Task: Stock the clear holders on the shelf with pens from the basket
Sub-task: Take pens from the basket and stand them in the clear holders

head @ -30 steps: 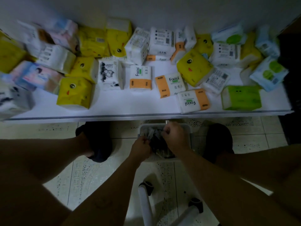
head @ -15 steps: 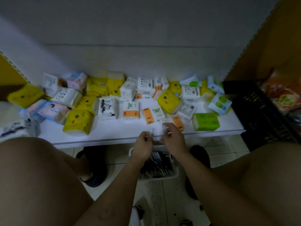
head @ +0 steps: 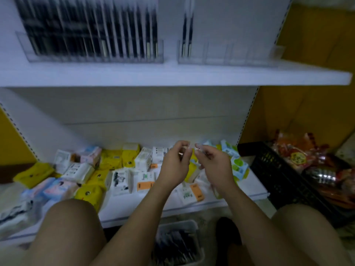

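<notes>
A: The basket [head: 178,224] is sitting nearest, between the person's knees, with its dark pens [head: 172,246] running off the bottom edge.

B: And the hands?

A: The left hand [head: 175,164] and right hand [head: 213,166] are hovering above the tissue packs [head: 121,181], fingers curling. Something pale is showing at the tips, too blurred to tell if they are gripping it.

B: Farthest, the left holder [head: 96,57] is standing full. The right holder [head: 240,54] is carrying two at its left end, all smeared.

I log: left clear holder [head: 92,54] on upper shelf [head: 172,77], packed with upright dark pens [head: 86,25] | right clear holder [head: 226,55] beside it, two dark pens [head: 187,33] at its left end | pale basket [head: 178,224] on floor [head: 209,213] below, dark pens heaped inside | left hand [head: 177,162], right hand [head: 213,164] each pinch a pale sliver [head: 180,153] (pen? too blurred)
</notes>
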A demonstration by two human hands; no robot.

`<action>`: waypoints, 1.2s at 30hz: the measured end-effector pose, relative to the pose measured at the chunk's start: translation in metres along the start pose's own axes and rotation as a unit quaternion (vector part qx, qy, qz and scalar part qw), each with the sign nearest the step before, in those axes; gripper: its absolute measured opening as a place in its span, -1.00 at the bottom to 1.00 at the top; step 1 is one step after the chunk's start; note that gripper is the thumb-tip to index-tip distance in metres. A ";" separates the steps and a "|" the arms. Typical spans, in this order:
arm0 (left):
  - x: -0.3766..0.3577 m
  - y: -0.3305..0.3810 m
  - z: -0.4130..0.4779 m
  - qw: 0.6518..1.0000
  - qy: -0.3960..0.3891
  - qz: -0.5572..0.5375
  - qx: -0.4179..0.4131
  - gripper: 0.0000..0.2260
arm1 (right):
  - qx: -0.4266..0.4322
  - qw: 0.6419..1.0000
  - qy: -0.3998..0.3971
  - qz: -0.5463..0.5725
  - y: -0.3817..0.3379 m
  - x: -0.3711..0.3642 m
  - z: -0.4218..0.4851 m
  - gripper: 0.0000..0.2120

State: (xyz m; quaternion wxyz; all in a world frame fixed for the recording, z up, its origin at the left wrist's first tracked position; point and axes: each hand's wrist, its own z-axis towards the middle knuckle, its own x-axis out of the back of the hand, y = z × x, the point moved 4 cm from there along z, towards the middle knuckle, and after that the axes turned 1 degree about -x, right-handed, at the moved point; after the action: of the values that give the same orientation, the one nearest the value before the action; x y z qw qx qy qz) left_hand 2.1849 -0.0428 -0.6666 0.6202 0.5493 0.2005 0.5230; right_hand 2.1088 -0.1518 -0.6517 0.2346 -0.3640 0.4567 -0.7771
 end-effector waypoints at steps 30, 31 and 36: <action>0.133 0.292 0.186 0.939 0.163 0.147 -0.264 -0.85 | 0.254 0.953 0.128 0.104 -0.268 0.101 0.207 -0.82; 0.133 0.293 0.193 0.938 0.166 0.150 -0.264 -0.85 | 0.255 0.953 0.130 0.103 -0.269 0.098 0.216 -0.82; 0.133 0.291 0.225 0.930 0.187 0.168 -0.270 -0.87 | 0.256 0.952 0.126 0.113 -0.272 0.085 0.256 -0.83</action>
State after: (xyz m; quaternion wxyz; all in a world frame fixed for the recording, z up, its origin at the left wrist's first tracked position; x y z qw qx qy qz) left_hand 2.2949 -0.0773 -0.2933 0.5995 0.2790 0.0693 0.7469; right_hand 2.2470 -0.2202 -0.3010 0.3468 -0.1367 0.3068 -0.8757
